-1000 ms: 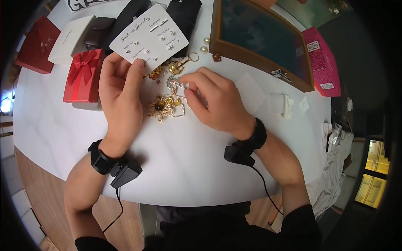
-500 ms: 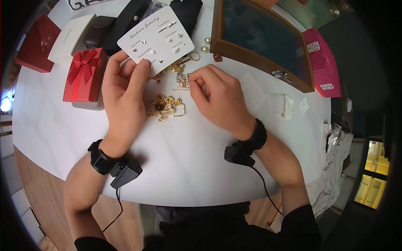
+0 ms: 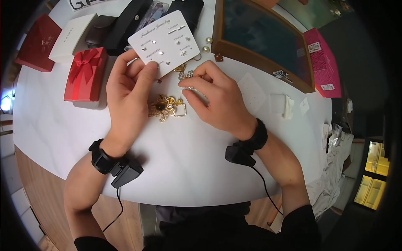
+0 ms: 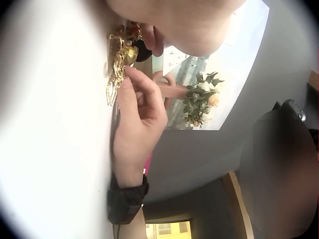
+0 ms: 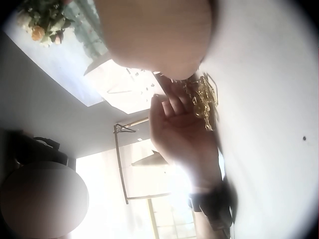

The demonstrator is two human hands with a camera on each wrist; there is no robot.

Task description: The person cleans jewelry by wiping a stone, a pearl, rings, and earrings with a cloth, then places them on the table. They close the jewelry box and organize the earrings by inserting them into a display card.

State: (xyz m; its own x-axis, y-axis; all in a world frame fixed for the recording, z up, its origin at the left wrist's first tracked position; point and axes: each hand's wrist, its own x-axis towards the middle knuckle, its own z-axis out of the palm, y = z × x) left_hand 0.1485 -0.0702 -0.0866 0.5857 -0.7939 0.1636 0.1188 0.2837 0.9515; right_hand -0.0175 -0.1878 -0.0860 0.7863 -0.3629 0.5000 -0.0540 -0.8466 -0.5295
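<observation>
My left hand [image 3: 130, 98] pinches a white earring card [image 3: 165, 44] between thumb and fingers, raised above the table. Small silver studs sit in rows on its printed face. My right hand [image 3: 222, 100] has its thumb and index finger around a thin sparkling silver piece [image 3: 189, 88]. Just beyond those fingertips lies some silver jewelry [image 3: 184, 75], partly covered. Between the hands, a gold flower-shaped brooch [image 3: 161, 106] with a dark stone rests on the table beside a square sparkling piece [image 3: 180, 110]. The left wrist view shows the right hand [image 4: 137, 114] close to the gold jewelry [image 4: 117, 64].
A red box with a bow [image 3: 86, 77], a white box [image 3: 71, 37] and dark cases stand at the back left. The wooden glass-topped case [image 3: 264, 39] is at the back right, beside a pink box [image 3: 324, 67]. Two pearls [image 3: 206, 49] lie near it.
The left hand has carried the card to the right and slightly nearer. The right hand's fingers have shifted and spread a little, and the thin silver piece has moved right with them.
</observation>
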